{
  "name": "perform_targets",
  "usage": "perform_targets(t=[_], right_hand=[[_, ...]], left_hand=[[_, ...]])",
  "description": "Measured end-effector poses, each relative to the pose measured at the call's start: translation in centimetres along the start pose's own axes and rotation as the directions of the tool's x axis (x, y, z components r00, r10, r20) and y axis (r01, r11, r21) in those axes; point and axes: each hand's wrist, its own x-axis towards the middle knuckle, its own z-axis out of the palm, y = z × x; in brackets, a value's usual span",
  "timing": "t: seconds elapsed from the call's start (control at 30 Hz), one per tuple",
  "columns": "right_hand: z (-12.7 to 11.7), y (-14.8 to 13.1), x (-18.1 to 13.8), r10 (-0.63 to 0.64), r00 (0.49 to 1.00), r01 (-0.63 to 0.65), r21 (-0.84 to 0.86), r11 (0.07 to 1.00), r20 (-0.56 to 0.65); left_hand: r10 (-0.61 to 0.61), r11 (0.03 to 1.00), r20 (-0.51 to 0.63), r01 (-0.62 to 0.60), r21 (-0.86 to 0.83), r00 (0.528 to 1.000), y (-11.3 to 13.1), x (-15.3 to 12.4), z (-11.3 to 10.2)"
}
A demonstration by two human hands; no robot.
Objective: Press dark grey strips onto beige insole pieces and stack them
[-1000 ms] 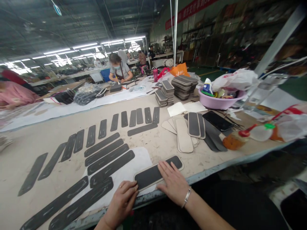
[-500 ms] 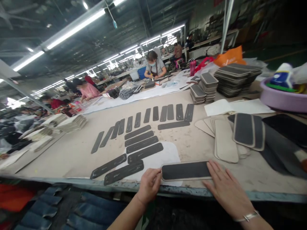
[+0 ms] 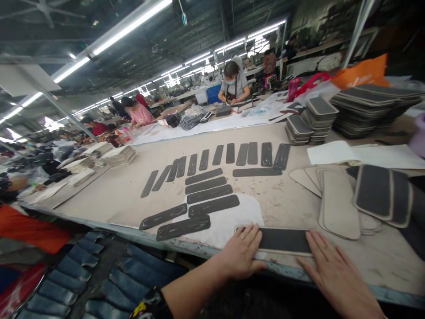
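A long dark panel with a pale border lies at the table's front edge, under both my hands. My left hand rests flat across its left end, fingers stretched out. On its right end lie the fingertips of my right hand, spread and flat. To the left, several glossy dark strips are laid out, some over a white sheet. Right of the panel are pale rounded pieces in a fanned pile, with dark pieces with pale borders overlapping them.
Stacks of bordered pieces stand at the back right, beside an orange bag. Pale stacks sit at the back left. Blue folded pieces lie below the table's edge. A co-worker works across the table.
My left hand has gone from pinching the panel's left end to lying flat on top of it. My right hand stays on the right end. The view has swung left.
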Motion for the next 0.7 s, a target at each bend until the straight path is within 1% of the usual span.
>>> perform_targets(t=[0.1, 0.17, 0.23, 0.3, 0.37, 0.4, 0.43, 0.47, 0.5, 0.53, 0.57, 0.6, 0.63, 0.67, 0.7], right_hand=[[-0.1, -0.5, 0.3, 0.084, 0.996, -0.083, -0.051, 0.995, 0.016], [-0.3, -0.8, 0.6, 0.118, 0.992, -0.115, -0.066, 0.991, 0.042], [-0.7, -1.0, 0.9, 0.144, 0.987, -0.14, -0.05, 0.989, 0.073], [-1.4, -0.9, 1.0, 0.175, 0.981, -0.178, 0.03, 0.984, 0.082], [-2.3, -0.7, 0.6, 0.241, 0.97, -0.244, 0.207, 0.947, 0.042], [-2.9, -0.5, 0.1, 0.294, 0.956, -0.278, 0.322, 0.905, 0.001], [-3.4, -0.5, -0.7, 0.361, 0.931, -0.306, 0.44, 0.844, -0.045], [-3.8, -0.4, -1.5, 0.438, 0.896, -0.328, 0.552, 0.767, -0.077], [-4.3, -0.5, -2.5, 0.51, 0.856, -0.343, 0.649, 0.679, -0.082], [-4.7, -0.7, -3.6, 0.563, 0.825, -0.354, 0.726, 0.59, -0.055], [-5.0, -1.0, -4.5, 0.586, 0.811, -0.365, 0.781, 0.507, -0.002], [-5.2, -1.4, -5.3, 0.577, 0.814, -0.377, 0.816, 0.438, 0.067], [-5.4, -1.8, -5.9, 0.549, 0.826, -0.388, 0.835, 0.389, 0.128], [-5.5, -2.3, -6.3, 0.51, 0.843, -0.394, 0.843, 0.365, 0.173], [-5.6, -2.9, -6.5, 0.466, 0.862, -0.393, 0.844, 0.366, 0.2]], left_hand=[[-0.05, 0.997, 0.053, 0.048, 0.055, 0.997, -2.9, -2.0, -0.2], [-0.051, 0.994, 0.053, 0.046, 0.095, 0.997, -3.7, -2.4, -0.2], [-0.043, 0.992, 0.04, 0.038, 0.117, 0.998, -4.0, -2.1, -0.1], [-0.051, 0.992, 0.026, 0.048, 0.116, 0.998, -4.2, -1.4, -0.3], [-0.069, 0.993, 0.022, 0.067, 0.1, 0.997, -4.4, -0.5, -0.7], [-0.078, 0.993, 0.018, 0.077, 0.088, 0.997, -4.4, 0.0, -1.0], [-0.089, 0.993, 0.011, 0.088, 0.074, 0.996, -4.4, 0.5, -1.3], [-0.101, 0.993, 0.002, 0.1, 0.058, 0.995, -4.4, 1.0, -1.7], [-0.113, 0.993, -0.008, 0.113, 0.042, 0.994, -4.3, 1.5, -2.1], [-0.126, 0.992, -0.016, 0.127, 0.027, 0.992, -4.1, 2.0, -2.6], [-0.141, 0.99, -0.015, 0.142, 0.016, 0.99, -3.9, 2.4, -3.0], [-0.16, 0.987, 0.004, 0.16, 0.011, 0.987, -3.8, 2.9, -3.4], [-0.184, 0.983, 0.038, 0.184, 0.014, 0.982, -3.7, 3.4, -3.8], [-0.211, 0.978, 0.081, 0.209, 0.021, 0.974, -3.6, 3.9, -4.1], [-0.237, 0.972, 0.127, 0.235, 0.031, 0.963, -3.6, 4.4, -4.4]])
